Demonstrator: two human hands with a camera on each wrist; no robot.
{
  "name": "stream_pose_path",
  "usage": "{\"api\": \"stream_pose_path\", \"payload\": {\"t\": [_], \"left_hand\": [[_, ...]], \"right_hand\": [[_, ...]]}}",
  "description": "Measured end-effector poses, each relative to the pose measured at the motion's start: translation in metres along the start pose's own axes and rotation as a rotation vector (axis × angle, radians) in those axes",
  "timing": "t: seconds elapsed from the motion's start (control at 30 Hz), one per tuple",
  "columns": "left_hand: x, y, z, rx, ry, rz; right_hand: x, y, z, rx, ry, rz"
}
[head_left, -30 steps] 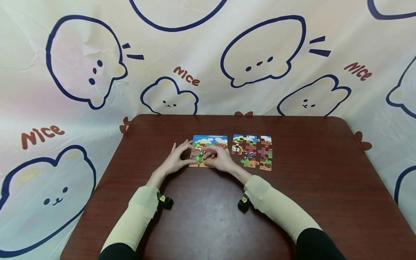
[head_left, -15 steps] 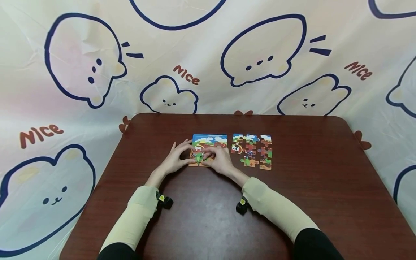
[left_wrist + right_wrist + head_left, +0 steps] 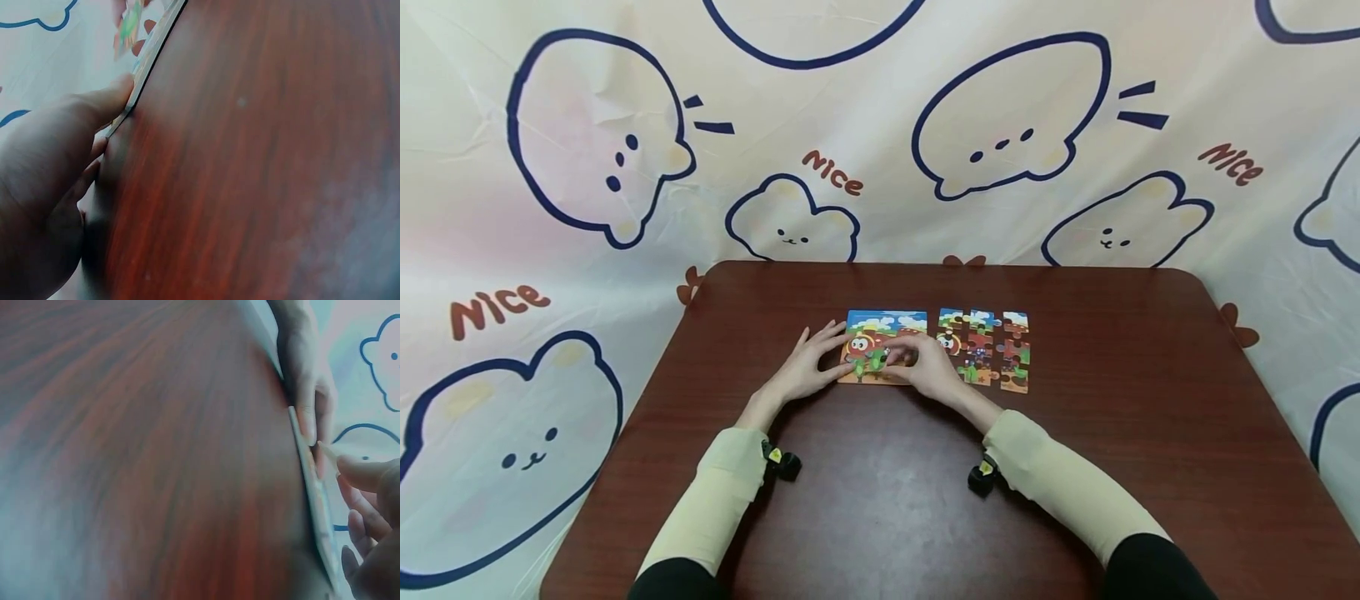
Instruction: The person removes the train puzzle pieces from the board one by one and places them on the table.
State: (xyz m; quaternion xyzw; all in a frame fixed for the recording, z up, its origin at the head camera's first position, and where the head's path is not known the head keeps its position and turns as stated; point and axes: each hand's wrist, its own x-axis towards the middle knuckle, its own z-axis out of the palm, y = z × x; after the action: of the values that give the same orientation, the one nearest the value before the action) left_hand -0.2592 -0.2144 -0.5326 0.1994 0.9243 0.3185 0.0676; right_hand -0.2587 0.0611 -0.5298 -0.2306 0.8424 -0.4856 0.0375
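Observation:
A shallow puzzle board (image 3: 887,322), printed with blue sky, clouds and a red-orange figure, lies flat near the table's middle. My left hand (image 3: 803,367) rests at its left edge, with thumb and forefinger spread and touching the board. In the left wrist view that thumb (image 3: 112,100) presses on the board's near edge. Above the board's right half my right hand (image 3: 928,367) pinches a puzzle piece (image 3: 877,358) with green on it. The right wrist view shows this puzzle piece (image 3: 328,452) almost edge-on, between thumb and finger and raised off the board.
Several loose puzzle pieces (image 3: 979,333) lie in columns just right of the board, the nearest partly behind my right hand. They rest on a dark brown wooden table (image 3: 880,475). A cartoon-printed cloth (image 3: 880,125) hangs behind the table's far edge.
My right hand has moved to the right with the puzzle piece, uncovering more of the board's red figure. It now overlaps the nearest loose pieces. The left hand stays at the board's edge.

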Motion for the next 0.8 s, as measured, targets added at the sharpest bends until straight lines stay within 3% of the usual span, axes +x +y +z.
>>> {"api": "stream_pose_path", "payload": {"t": [0.2, 0.43, 0.8], "left_hand": [[0.0, 0.001, 0.0, 0.031, -0.005, 0.0], [-0.001, 0.0, 0.001, 0.029, 0.0, -0.011], [0.0, -0.001, 0.002, 0.033, -0.002, -0.021]], "right_hand": [[-0.014, -0.002, -0.024, 0.012, 0.016, 0.001], [-0.035, 0.007, -0.046, -0.065, 0.035, 0.041], [-0.051, 0.021, -0.064, -0.102, 0.066, 0.127]]}}
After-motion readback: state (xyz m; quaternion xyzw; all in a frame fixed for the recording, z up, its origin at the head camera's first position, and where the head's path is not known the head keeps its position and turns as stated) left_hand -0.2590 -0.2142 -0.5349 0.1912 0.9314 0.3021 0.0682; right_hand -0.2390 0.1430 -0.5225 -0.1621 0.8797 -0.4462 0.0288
